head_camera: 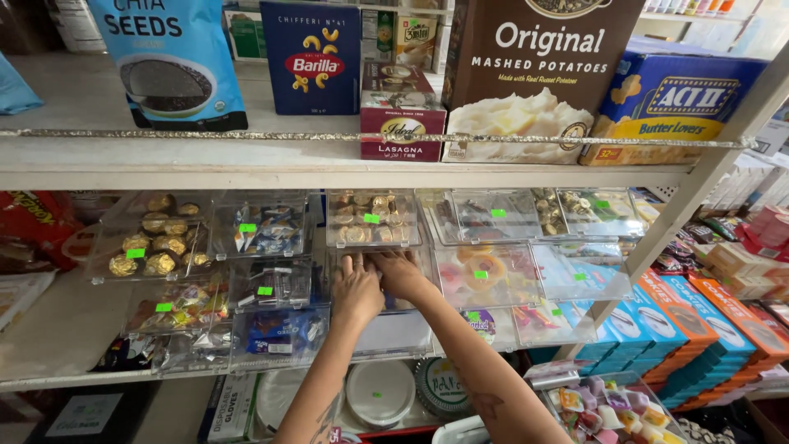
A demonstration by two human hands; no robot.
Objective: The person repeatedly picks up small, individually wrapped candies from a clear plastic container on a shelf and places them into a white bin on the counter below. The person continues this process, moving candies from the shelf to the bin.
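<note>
Clear plastic boxes of sweets fill the middle shelf (49, 329) in stacked rows, each with a small green sticker, and both hands reach into the centre of them. The left hand (357, 289) lies palm down with its fingers spread against the front of a clear box (393, 329) in the second row; the right hand (400, 274) sits just beside it, touching it, with its fingertips tucked under the box of gold-wrapped sweets (371, 219) above. Neither grip is clenched; the fingertips are hidden behind the plastic edge, so I cannot tell whether either hand holds anything. What the reached-for box contains is covered by the hands and by glare. To the left, a box of gold foil balls (156, 238) is plain enough, while the boxes of blue-wrapped sweets (275, 333) are blurred by reflections. Right of the hands, a box with a pinkish ring shape (485, 275) holds perhaps gummy sweets. On the upper shelf, a brown mashed-potato carton (534, 74) and a blue seed pouch (168, 62) are cut off at the top. Below, white round lids (380, 393) show partly behind the forearms, and a tub of wrapped sweets (612, 411) is cropped by the lower edge.
</note>
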